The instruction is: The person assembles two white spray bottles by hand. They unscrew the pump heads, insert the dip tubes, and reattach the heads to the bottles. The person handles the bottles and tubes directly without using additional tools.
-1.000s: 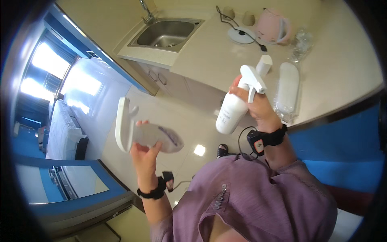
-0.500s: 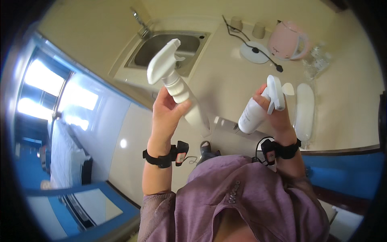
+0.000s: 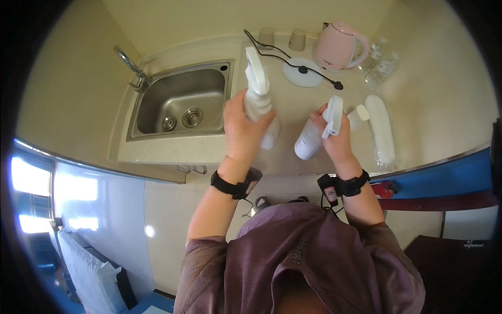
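At the centre of the frame, the left hand [image 3: 241,125] has its fingers closed partway round a white spray bottle [image 3: 258,102], thumb across the neck. Just right of it, the right hand [image 3: 334,133] is curled round the neck of a second spray bottle [image 3: 309,140], which tilts with its base toward the lower left; some of its fingers are hidden. Both bottles appear over the surface [image 3: 290,107], but whether either base touches it I cannot tell.

A firm hold below each trigger, without squeezing it, would suit best. Straightening the tilted bottle would let its base sit flat. The bare patch between the sink [image 3: 229,104] and the white container [image 3: 359,116] seems the safest room, short of the black cord [image 3: 319,78] and kettle base [image 3: 302,76] at upper centre.
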{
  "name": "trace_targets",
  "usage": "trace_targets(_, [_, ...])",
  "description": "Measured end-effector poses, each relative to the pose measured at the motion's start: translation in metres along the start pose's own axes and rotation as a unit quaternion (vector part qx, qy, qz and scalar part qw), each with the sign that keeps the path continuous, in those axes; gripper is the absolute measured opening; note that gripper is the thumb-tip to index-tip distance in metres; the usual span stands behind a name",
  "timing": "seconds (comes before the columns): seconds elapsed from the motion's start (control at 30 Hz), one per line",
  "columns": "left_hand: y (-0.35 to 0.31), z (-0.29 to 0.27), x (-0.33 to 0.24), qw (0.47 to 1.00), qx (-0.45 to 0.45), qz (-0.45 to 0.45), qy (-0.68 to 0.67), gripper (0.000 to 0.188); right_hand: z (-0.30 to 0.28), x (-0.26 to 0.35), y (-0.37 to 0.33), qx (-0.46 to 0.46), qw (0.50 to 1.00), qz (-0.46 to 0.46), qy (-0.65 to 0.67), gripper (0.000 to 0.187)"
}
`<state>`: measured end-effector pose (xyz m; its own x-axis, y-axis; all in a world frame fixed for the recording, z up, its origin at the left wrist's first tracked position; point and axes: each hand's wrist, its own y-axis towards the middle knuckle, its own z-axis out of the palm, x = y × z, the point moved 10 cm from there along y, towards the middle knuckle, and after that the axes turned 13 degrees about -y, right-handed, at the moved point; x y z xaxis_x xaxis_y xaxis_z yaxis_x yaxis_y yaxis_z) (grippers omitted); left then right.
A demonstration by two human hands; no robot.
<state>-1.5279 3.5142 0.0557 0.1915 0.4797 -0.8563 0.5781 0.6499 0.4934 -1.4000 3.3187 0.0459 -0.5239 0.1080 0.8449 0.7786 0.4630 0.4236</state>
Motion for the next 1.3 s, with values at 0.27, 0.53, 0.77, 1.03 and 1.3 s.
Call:
trace_targets(0.27, [-0.009,0.031,0.055,0.999,0.044,-0.012,0.009,0.060,0.039,-0.041,0.009,-0.057,0.998,0.018,-0.038,0.019])
trace_targets(0.53, [-0.010,0.062,0.076,0.998,0.045,0.011,-0.032,0.065,0.029,-0.073,0.025,0.043,0.996,0.005,-0.073,0.041])
trace_targets(0.77, [-0.010,0.088,0.067,0.997,0.053,-0.050,0.022,0.063,-0.003,-0.107,0.034,0.234,0.970,0.062,0.008,0.060])
trace_targets(1.03, [-0.056,0.160,-0.003,0.983,0.122,-0.124,-0.056,0.023,-0.056,-0.124,0.047,0.307,0.948,0.075,0.047,0.074])
trace_targets(1.3, [-0.038,0.263,-0.042,0.931,0.322,-0.092,-0.146,0.046,-0.090,-0.104,0.040,0.478,0.866,0.056,0.138,0.069])
